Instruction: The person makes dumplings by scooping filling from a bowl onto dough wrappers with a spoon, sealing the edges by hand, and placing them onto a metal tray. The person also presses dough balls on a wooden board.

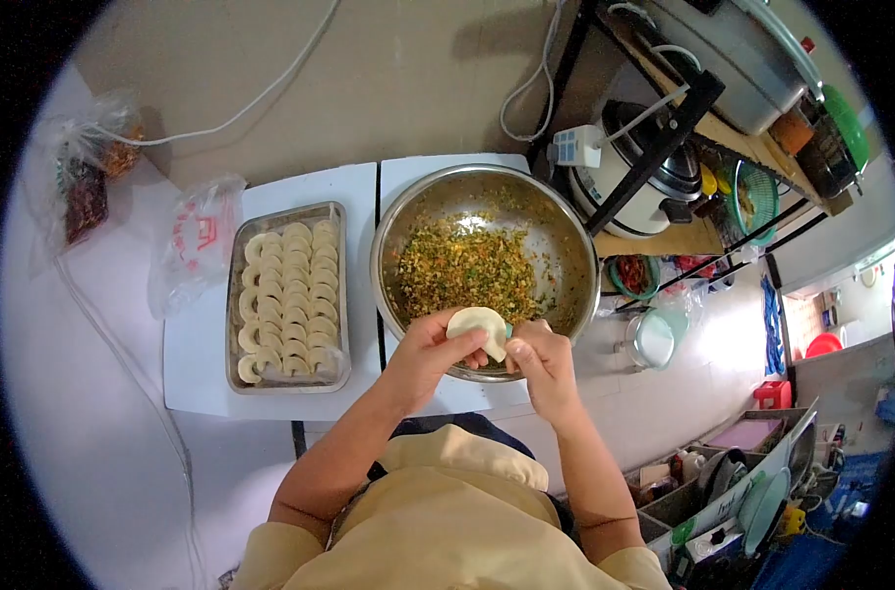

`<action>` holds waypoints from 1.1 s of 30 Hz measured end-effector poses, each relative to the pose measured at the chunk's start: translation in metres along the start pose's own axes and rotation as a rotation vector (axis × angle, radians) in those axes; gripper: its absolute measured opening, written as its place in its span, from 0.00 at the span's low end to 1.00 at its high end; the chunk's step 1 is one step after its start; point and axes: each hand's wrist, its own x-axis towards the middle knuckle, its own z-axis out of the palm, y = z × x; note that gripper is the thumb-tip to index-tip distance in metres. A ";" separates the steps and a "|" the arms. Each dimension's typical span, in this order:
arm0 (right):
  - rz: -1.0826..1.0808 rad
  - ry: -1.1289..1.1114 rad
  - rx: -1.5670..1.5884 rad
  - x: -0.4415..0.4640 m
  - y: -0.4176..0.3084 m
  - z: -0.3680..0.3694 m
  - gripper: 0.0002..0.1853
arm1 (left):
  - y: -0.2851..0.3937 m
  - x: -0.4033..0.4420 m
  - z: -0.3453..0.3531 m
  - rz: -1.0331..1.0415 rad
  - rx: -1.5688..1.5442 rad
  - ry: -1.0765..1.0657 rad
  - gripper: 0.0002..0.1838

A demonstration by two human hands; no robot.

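Note:
Over the near rim of a large steel bowl point(563, 211), my left hand point(430, 352) is closed on a dumpling wrapper point(475, 320), its thumb pressed on the pale dough. The wrapper looks curved and partly folded. Close against its right edge, my right hand point(544, 366) has its fingers curled in. A small teal bit point(508, 330) shows between the hands; what it belongs to is hidden. Chopped filling point(464, 262) in yellow, green and orange lies in the bowl. To the left, a metal tray point(343, 295) carries rows of crescent dumplings point(295, 295).
A crumpled plastic bag point(197, 241) lies left of the tray. On the right, a black-framed rack point(654, 157) holds a rice cooker point(625, 187) and a large pot point(733, 69). A white bucket point(652, 339) stands on the floor. Grey bins point(703, 482) sit at lower right.

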 end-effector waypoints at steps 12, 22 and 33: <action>0.177 0.047 0.214 -0.008 0.001 0.010 0.12 | -0.003 -0.003 0.003 0.057 0.092 0.039 0.13; 0.193 0.060 0.229 -0.014 0.002 0.013 0.13 | -0.001 -0.008 0.008 0.110 0.145 0.095 0.16; 0.181 0.104 0.194 -0.014 -0.007 0.021 0.12 | -0.006 -0.009 0.009 0.160 0.166 0.114 0.14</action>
